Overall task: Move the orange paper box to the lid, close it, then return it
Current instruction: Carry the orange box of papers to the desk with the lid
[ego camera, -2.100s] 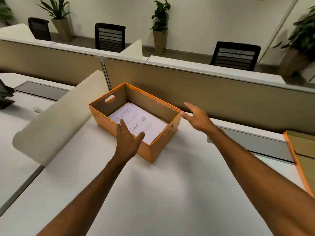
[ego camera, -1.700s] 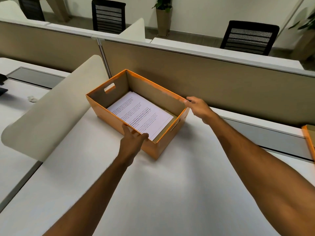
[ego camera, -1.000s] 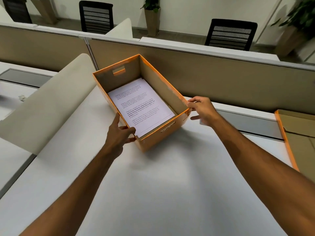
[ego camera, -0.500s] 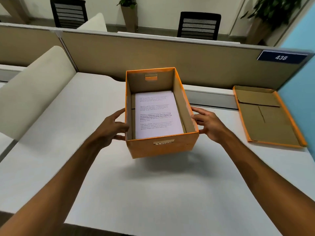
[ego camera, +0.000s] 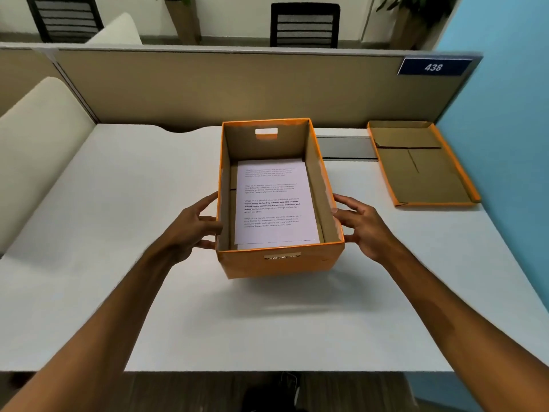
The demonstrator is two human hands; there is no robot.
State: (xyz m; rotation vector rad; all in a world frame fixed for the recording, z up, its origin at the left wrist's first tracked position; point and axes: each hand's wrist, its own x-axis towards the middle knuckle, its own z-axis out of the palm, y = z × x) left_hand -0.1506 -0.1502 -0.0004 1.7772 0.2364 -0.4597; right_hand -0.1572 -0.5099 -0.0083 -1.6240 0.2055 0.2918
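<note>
Though lidless, orange paper box (ego camera: 279, 263) with printed sheets (ego camera: 274, 203)

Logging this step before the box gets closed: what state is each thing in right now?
Orange paper box: open, upright, held at both sides.
Printed sheets: flat inside the box.
Lid: off, inside up, on the desk to the right.
Left hand: gripping the left wall.
Right hand: gripping the right wall.

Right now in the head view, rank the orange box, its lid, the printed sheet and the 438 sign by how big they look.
1. orange box
2. lid, farther away, so its true size is unsure
3. printed sheet
4. 438 sign
</note>
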